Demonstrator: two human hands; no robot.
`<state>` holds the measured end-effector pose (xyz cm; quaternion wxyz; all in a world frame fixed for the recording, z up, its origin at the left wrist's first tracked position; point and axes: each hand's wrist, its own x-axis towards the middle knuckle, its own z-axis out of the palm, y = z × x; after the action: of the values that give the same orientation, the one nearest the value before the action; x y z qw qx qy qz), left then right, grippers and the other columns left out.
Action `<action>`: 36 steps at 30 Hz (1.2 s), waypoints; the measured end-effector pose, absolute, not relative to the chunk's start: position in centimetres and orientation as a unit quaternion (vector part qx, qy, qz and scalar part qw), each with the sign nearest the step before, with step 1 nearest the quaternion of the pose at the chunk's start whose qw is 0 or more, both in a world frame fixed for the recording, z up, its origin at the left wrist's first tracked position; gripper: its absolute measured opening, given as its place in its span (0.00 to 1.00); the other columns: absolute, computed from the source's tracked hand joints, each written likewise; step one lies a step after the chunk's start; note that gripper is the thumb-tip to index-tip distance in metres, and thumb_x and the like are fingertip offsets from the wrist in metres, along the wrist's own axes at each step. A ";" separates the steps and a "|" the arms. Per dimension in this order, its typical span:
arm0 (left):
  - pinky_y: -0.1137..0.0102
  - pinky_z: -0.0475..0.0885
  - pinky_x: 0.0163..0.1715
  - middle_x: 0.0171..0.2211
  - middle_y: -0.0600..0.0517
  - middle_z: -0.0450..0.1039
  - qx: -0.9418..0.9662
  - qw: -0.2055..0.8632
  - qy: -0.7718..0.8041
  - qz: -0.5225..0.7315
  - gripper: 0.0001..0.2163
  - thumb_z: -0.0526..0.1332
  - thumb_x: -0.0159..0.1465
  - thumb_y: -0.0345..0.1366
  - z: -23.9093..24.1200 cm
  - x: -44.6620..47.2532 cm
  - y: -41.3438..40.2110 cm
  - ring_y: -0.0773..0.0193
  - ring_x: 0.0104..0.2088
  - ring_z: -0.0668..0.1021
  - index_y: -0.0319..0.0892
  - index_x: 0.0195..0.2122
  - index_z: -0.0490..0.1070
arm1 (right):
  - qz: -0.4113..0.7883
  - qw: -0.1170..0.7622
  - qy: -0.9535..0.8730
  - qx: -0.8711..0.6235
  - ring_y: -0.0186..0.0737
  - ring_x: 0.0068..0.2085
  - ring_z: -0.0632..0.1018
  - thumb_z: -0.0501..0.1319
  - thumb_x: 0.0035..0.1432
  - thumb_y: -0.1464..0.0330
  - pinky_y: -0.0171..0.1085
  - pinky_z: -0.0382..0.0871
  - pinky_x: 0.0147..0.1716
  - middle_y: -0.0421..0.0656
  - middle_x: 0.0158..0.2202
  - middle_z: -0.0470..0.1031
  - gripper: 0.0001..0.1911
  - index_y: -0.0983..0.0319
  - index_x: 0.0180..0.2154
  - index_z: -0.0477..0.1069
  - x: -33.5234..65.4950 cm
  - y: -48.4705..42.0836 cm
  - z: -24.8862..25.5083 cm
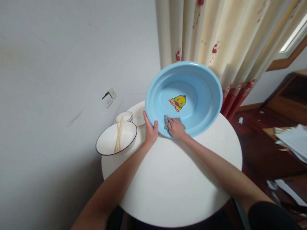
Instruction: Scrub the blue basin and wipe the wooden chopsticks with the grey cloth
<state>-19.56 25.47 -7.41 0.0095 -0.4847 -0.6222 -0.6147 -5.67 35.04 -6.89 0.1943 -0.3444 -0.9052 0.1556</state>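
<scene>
1. The right hand [176, 128] lies fingers-down inside the near wall of the basin, pressing flat on a small grey cloth [168, 121]; the fingers are laid over the cloth rather than curled round it.
2. The left hand [151, 129] grips the near-left rim of the basin, thumb on the inner side and the fingers wrapped behind the edge.
3. The round light-blue plastic basin [192, 80] is tilted up toward the camera, its near edge resting on the table and its far edge raised against the curtain.
4. A yellow duck picture with red lettering [178, 103] marks the basin's bottom, just beyond the cloth.
5. The round white table [179, 179] carries the basin at its far side.
6. Left of the left hand sits a white shallow bowl with a dark rim [107, 142], with a pair of pale wooden chopsticks [118, 134] lying in it.
7. Behind that bowl stand a small white cup [124, 116] and another white dish [139, 115].
8. A cream curtain with red blotches [216, 35] hangs behind the basin.
</scene>
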 end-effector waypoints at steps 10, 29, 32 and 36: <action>0.58 0.76 0.53 0.50 0.37 0.75 -0.462 0.029 -0.652 -0.600 0.35 0.56 0.70 0.56 -7.8 -20.1 25.4 0.51 0.52 0.80 0.35 0.70 0.53 | 0.172 0.198 -0.901 -0.347 0.50 0.62 0.72 0.44 0.74 0.66 0.45 0.60 0.64 0.54 0.65 0.71 0.27 0.67 0.66 0.66 -5.7 34.5 -6.4; 0.53 0.63 0.67 0.68 0.32 0.61 -0.467 0.018 -0.644 -0.606 0.32 0.52 0.72 0.54 -8.1 -19.8 25.3 0.48 0.68 0.68 0.39 0.70 0.50 | 0.082 0.016 -0.926 -0.367 0.63 0.63 0.70 0.50 0.68 0.71 0.58 0.64 0.58 0.61 0.66 0.67 0.28 0.67 0.67 0.64 -0.5 33.5 -4.9; 0.53 0.63 0.68 0.69 0.32 0.60 -0.469 0.020 -0.642 -0.607 0.33 0.52 0.72 0.55 -8.2 -19.8 25.4 0.48 0.68 0.68 0.39 0.70 0.50 | 0.072 0.023 -0.922 -0.380 0.64 0.62 0.70 0.50 0.69 0.68 0.58 0.65 0.56 0.62 0.64 0.70 0.25 0.67 0.63 0.69 -0.7 33.1 -4.6; 0.52 0.62 0.68 0.69 0.32 0.60 -0.468 0.016 -0.639 -0.610 0.33 0.52 0.72 0.55 -8.4 -19.8 25.5 0.47 0.69 0.67 0.39 0.71 0.50 | 0.129 0.103 -0.926 -0.339 0.61 0.64 0.68 0.48 0.72 0.63 0.56 0.63 0.59 0.56 0.68 0.66 0.27 0.63 0.68 0.63 -2.9 31.8 -4.8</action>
<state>-19.78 25.50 -8.40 0.0159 -0.4684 -0.6392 -0.6098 -2.89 31.82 -4.79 0.1033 -0.3386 -0.9263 0.1289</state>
